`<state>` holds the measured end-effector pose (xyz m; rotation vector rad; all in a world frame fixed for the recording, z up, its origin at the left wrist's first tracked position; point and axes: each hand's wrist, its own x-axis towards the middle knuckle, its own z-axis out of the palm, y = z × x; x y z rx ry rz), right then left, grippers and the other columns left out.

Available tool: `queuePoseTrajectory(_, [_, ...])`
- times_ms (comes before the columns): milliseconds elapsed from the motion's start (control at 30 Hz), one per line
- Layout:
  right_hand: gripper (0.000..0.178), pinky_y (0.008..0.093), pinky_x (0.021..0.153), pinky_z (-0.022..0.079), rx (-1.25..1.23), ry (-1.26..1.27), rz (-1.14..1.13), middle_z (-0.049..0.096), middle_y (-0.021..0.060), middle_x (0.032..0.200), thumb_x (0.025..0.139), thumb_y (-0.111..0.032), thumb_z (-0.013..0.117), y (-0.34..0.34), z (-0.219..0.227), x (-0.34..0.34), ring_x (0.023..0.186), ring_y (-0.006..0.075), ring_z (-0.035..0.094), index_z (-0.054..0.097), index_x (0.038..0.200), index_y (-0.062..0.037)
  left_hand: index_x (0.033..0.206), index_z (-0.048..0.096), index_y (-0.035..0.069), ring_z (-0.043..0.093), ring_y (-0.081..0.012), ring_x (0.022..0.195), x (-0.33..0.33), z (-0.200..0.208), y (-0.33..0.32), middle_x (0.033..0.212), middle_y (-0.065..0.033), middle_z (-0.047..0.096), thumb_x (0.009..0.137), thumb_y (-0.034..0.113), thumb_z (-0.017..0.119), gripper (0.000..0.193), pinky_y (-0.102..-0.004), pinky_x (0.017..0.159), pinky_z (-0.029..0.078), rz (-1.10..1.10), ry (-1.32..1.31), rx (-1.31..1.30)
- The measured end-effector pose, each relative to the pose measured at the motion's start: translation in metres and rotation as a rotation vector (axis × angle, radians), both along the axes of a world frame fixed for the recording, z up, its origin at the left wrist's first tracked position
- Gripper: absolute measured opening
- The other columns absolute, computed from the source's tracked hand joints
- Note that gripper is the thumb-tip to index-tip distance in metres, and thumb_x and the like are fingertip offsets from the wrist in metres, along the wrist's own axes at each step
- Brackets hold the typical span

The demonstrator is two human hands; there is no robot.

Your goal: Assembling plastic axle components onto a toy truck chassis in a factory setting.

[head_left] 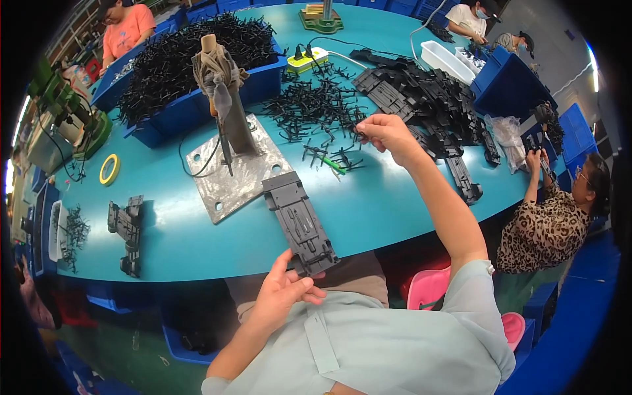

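Observation:
A long black plastic toy-car chassis (301, 222) lies in front of me on the teal table, its near end at the front edge. My left hand (284, 294) grips its near corner, the index finger along the left side and the thumb below; part of the grip is hidden. To the right and farther off, my right hand (390, 137) pinches a small black plastic part (359, 134) between thumb and fingertips. It is just right of a loose pile of thin, branched black parts (309, 105). A green pen-like tool (329, 162) lies among a few strays.
A hot-glue-like tool (222, 128) wrapped in cloth stands on a metal plate (263, 164). Behind is a blue bin (178, 112) heaped with black parts. Stacked chassis (434, 99) lie right, another assembly (128, 230) left, beside yellow tape (110, 169). A co-worker (550, 210) sits right.

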<state>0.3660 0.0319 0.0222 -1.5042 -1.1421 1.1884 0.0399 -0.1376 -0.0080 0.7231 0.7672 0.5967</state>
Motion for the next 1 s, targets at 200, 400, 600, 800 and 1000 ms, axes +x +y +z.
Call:
queuePoseTrajectory(200, [0.016, 0.0172, 0.042, 0.027, -0.208, 0.22, 0.082, 0.06, 0.0066, 0.074, 0.087, -0.016, 0.063, -0.017, 0.006, 0.02, 0.048, 0.003, 0.04, 0.064, 0.091, -0.0007, 0.148, 0.001, 0.004, 0.062, -0.0177, 0.065, 0.001, -0.012, -0.003, 0.091, -0.0192, 0.064, 0.091, 0.003, 0.054, 0.078, -0.0283, 0.055, 0.053, -0.014, 0.12, 0.058])
queuePoseTrajectory(400, [0.016, 0.0154, 0.044, 0.031, -0.192, 0.296, 0.126, 0.062, 0.0066, 0.078, 0.087, -0.015, 0.062, -0.024, 0.007, 0.019, 0.051, 0.0031, 0.043, 0.061, 0.096, -0.0017, 0.149, 0.002, 0.01, 0.062, -0.016, 0.064, 0.004, -0.014, -0.002, 0.091, -0.0189, 0.064, 0.09, 0.003, 0.056, 0.08, -0.0266, 0.054, 0.051, 0.078, 0.108, 0.094])
queuePoseTrajectory(600, [0.023, 0.0194, 0.052, 0.039, -0.002, 0.15, 0.087, 0.067, 0.0064, 0.087, 0.083, -0.012, 0.064, -0.005, 0.0, 0.005, 0.061, 0.0041, 0.049, 0.059, 0.104, -0.003, 0.149, 0.003, 0.009, 0.062, -0.0165, 0.069, 0.008, -0.011, -0.002, 0.095, -0.019, 0.064, 0.09, 0.003, 0.056, 0.08, -0.0263, 0.056, 0.051, 0.103, 0.082, 0.111])
queuePoseTrajectory(800, [0.029, 0.0301, 0.063, 0.048, 0.24, -0.596, 0.035, 0.066, 0.0066, 0.081, 0.08, -0.02, 0.068, 0.025, -0.009, -0.041, 0.071, 0.0163, 0.061, 0.062, 0.102, -0.0013, 0.149, 0.007, 0.006, 0.062, -0.0163, 0.069, 0.005, -0.008, -0.005, 0.096, -0.0169, 0.064, 0.089, 0.003, 0.056, 0.078, -0.0255, 0.055, 0.049, 0.155, 0.086, 0.109])
queuePoseTrajectory(1000, [0.023, 0.0424, 0.073, 0.049, 0.28, -1.216, 0.126, 0.068, 0.0103, 0.085, 0.077, -0.023, 0.069, 0.044, -0.031, -0.06, 0.084, 0.0302, 0.065, 0.064, 0.096, -0.0107, 0.148, 0.013, 0.003, 0.061, -0.0162, 0.069, 0.001, -0.004, -0.006, 0.096, -0.0157, 0.063, 0.09, 0.004, 0.056, 0.072, -0.0251, 0.056, 0.049, 0.184, 0.116, 0.1])
